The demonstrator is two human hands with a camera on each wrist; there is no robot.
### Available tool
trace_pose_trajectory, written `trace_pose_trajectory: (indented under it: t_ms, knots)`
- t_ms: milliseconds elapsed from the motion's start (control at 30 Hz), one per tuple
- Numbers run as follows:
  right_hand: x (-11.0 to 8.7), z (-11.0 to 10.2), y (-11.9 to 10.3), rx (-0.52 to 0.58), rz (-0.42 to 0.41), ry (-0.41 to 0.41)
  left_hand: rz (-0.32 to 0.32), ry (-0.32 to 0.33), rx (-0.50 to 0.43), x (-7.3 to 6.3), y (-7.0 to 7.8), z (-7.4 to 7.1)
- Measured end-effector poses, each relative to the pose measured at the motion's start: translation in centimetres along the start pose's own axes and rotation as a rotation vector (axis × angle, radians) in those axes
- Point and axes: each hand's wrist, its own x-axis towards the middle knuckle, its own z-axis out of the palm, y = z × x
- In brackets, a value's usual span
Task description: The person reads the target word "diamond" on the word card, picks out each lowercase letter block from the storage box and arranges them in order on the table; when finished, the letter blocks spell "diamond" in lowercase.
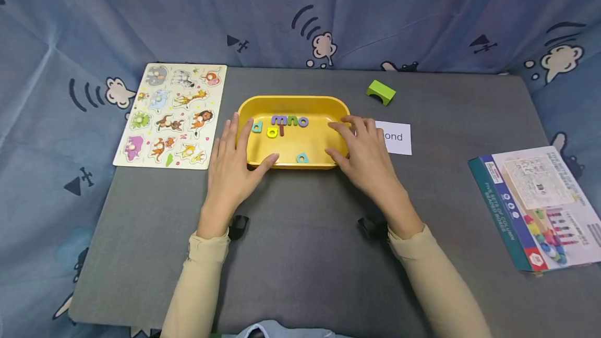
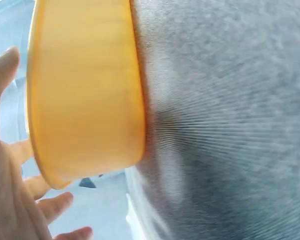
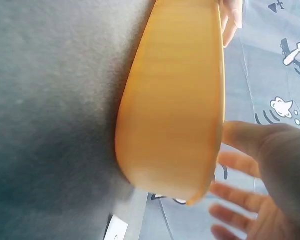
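A yellow tray point(image 1: 296, 166) stands on the table with several small letters in it. My left hand point(image 1: 229, 164) is at its left end, fingers straight along the rim and thumb near the front corner. My right hand point(image 1: 365, 157) lies over the right end, relaxed fingertips reaching inside. Towards the back of the tray, a purple m point(image 1: 279, 120), green n point(image 1: 292, 120) and purple o point(image 1: 303, 121) form a row. A teal letter point(image 1: 256, 127), a yellow letter point(image 1: 272, 132) and a brown letter point(image 1: 281, 130) lie lower left; another teal letter point(image 1: 302, 158) is near the front.
An animal puzzle board point(image 1: 178, 163) lies left of the tray. To the right are a partly covered printed card point(image 1: 399, 139) and a green arched block point(image 1: 381, 92). A boxed bead set point(image 1: 540, 207) sits at the table's right side. Patterned blue cloth point(image 1: 267, 20) hangs behind.
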Motion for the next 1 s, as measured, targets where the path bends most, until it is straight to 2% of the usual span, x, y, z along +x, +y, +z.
trace_pose_trajectory:
  t_ms: [167, 267, 433, 567, 1000]
  knots:
    - [1.5, 0.5, -0.3, 0.088, -0.155, -0.081, -0.011, -0.006, -0.091, 0.1, -0.3, 0.5]
    - [2.7, 0.9, -0.4, 0.144, -0.188, -0.171, -0.038, -0.008, -0.124, 0.0, -0.4, 0.6]
    - [4.5, 1.5, -0.8, 0.181, -0.159, -0.32, -0.074, -0.01, -0.157, -0.2, -0.3, 0.7]
    - [5.3, 1.8, -1.1, 0.194, -0.148, -0.398, -0.085, -0.017, -0.195, -0.1, -0.1, 0.9]
    - [6.5, 2.7, -1.4, 0.218, -0.145, -0.491, -0.098, -0.046, -0.197, -0.1, 0.0, 0.9]
